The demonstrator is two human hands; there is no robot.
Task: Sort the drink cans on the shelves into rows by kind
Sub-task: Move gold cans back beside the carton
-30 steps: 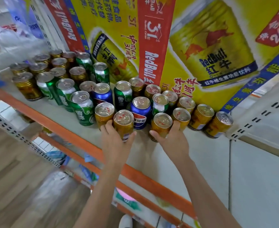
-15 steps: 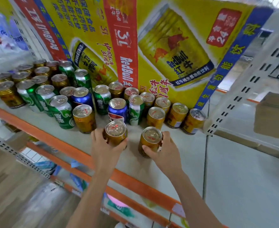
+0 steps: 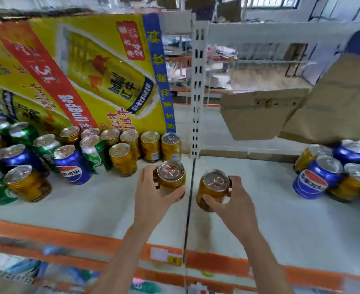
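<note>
I have a gold can in each hand right now. My left hand (image 3: 153,194) has its fingers (image 3: 175,193) curled round the left gold can (image 3: 171,177), which sits just left of the seam (image 3: 188,200) between the two shelf boards (image 3: 90,200). My right hand (image 3: 232,203) has its fingers clamped on the right gold can (image 3: 214,188), just right of that seam; this can is tilted a little and I cannot tell whether its base touches the shelf.

From my hands, the mixed cluster of gold, green and blue cans (image 3: 73,164) lies at about 9 to 10 o'clock, in front of the yellow poster (image 3: 85,66). A short run of gold cans (image 3: 149,145) stands at 11 o'clock along the back. A smaller mixed group (image 3: 327,175) sits at 3 o'clock, below the cardboard boxes (image 3: 263,115).

My judgement is that the step in hand is carrying these two gold cans to start or extend a gold row. To do it well I would keep both cans upright, hold them by their sides low enough that they do not tip, and set them touching side by side. I would line them up with the gold cans at the back rather than leave them loose at the front edge (image 3: 68,238), and avoid knocking the white upright post (image 3: 197,92)
</note>
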